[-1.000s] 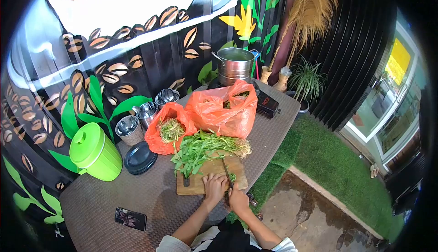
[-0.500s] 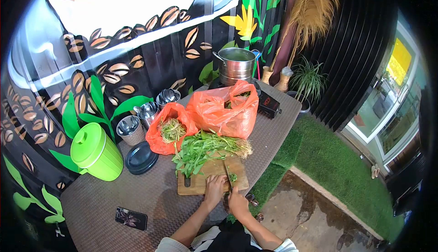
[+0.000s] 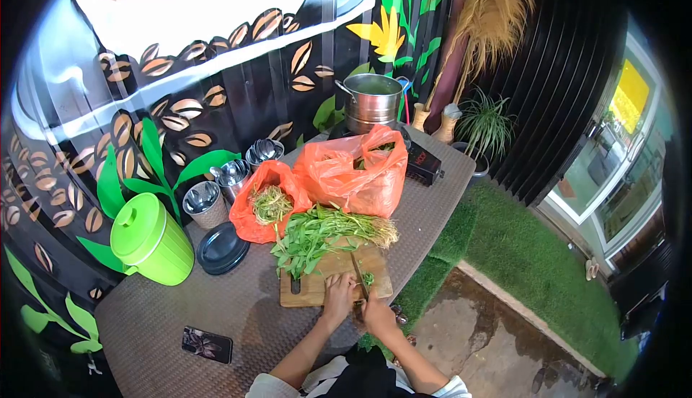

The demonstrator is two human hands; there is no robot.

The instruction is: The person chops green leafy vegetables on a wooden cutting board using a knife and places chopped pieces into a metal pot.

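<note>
My right hand (image 3: 378, 316) is wrapped round the handle of a knife (image 3: 359, 274), whose blade points away from me over the wooden cutting board (image 3: 310, 295). Beside the blade, my left hand (image 3: 339, 299) rests on the board with fingers bent together; what lies under them is too hidden to make out. A small heap of chopped greens (image 3: 368, 279) sits just right of the blade. Across the board's far edge lies a bunch of leafy greens (image 3: 306, 240), its pale root ends to the right.
Behind the greens stand a large red bag (image 3: 353, 178) and a smaller red bag (image 3: 249, 218) with stems. Black plates (image 3: 223, 249), a green jug (image 3: 153, 243) and a phone (image 3: 207, 345) are on the left; a steel pot (image 3: 373, 102) and black box (image 3: 423, 164) stand at the back.
My right hand and the knife have shifted very slightly on the board. The greens, bags and board stay where they were.
</note>
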